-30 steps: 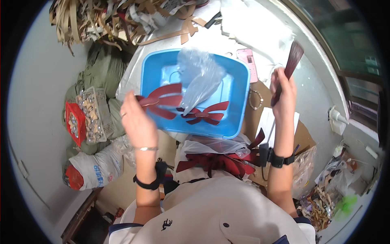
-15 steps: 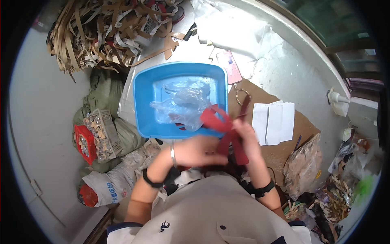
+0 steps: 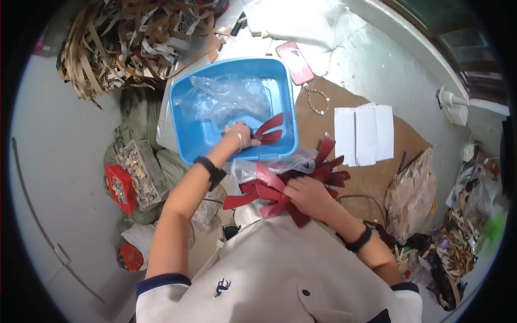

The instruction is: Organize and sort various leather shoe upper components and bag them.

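Left hand [image 3: 239, 135] is down in the blue tub [image 3: 188, 141], half-curled over dark-red strips [image 3: 271, 125]; right hand [image 3: 309, 195] bends onto the red-strip pile [image 3: 325, 173]; can't tell if either grips.

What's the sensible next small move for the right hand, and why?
Probably ease one piece slowly up from the red pile: the right hand is on it, and its pieces overlap, so haste might snag them. The left hand is busy at the red strips in the blue tub.
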Available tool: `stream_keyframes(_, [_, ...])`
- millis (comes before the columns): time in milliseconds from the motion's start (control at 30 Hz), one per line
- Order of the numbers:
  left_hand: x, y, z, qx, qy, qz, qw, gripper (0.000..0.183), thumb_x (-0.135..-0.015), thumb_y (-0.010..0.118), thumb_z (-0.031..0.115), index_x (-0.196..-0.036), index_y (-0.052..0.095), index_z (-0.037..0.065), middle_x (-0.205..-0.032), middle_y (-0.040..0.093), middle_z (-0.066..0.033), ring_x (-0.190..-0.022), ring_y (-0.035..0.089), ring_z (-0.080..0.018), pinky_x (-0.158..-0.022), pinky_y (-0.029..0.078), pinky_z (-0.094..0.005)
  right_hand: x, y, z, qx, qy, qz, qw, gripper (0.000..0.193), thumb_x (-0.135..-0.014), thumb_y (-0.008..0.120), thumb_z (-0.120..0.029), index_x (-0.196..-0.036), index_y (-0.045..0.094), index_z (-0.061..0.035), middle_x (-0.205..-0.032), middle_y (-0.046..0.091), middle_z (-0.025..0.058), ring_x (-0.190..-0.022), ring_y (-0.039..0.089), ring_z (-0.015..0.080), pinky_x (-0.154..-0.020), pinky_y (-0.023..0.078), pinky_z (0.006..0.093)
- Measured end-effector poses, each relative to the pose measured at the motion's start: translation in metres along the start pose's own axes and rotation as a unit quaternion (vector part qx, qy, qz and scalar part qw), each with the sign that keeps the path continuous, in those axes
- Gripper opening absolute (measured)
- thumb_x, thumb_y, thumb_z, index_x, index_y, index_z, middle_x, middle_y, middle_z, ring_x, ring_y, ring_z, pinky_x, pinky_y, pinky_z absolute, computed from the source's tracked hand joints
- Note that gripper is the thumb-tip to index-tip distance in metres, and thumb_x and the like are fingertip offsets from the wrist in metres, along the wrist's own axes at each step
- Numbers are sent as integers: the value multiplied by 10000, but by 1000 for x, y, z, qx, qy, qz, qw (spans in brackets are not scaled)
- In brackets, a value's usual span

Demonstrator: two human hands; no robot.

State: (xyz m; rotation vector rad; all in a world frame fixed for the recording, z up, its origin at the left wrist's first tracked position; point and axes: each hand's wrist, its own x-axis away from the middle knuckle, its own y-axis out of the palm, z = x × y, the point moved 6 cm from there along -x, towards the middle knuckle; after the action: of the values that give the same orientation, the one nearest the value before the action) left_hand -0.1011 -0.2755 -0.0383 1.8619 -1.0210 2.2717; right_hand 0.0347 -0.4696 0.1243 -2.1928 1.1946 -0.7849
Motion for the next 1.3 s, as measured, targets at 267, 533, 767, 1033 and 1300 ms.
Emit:
stream_keyframes(267, [1,10,-43,395,63,48,915,425,-737,818,185,-1075,624,16,-962,670,-86,-828,630,-172,-723,518,-308,52,-50,35,-68,95,324,939,143,-829,630,-35,-969,632,-58,-912,634,107,-886,614,301,-765,503,392])
stream_keyframes(533, [240,-65,97,310,363,180,860,493,-762,740,112,-1228,591,47,-944,652,-86,-882,618,-211,-828,479,-328,154,48,132,-305,308,238,869,68,-786,652,-6,-849,645,-29,-784,606,85,-630,586,187,-629,496,284])
stream_keyframes(767, [150,61,121,41,244,248,937,378,-814,673,160,-1182,610,219,-985,532,-74,-981,547,-288,-789,429,-437,118,51,80,-302,284,237,879,488,-678,792,-153,-1118,587,-97,-1012,573,119,-835,625,230,-696,530,327])
stream_keyframes(1033, [145,60,111,70,222,274,933,380,-830,675,182,-1186,555,235,-1018,545,-43,-1026,540,-257,-805,391,-462,102,57,102,20,336,179,924,337,-714,704,-183,-994,558,-66,-899,630,165,-841,638,387,-714,509,499])
stream_keyframes(1300, [191,48,97,236,304,364,848,482,-776,744,217,-1175,545,36,-1108,613,-167,-1023,584,-338,-867,463,-413,111,-11,101,101,382,304,867,235,-753,666,-174,-929,555,-64,-863,638,155,-757,654,366,-638,511,477])
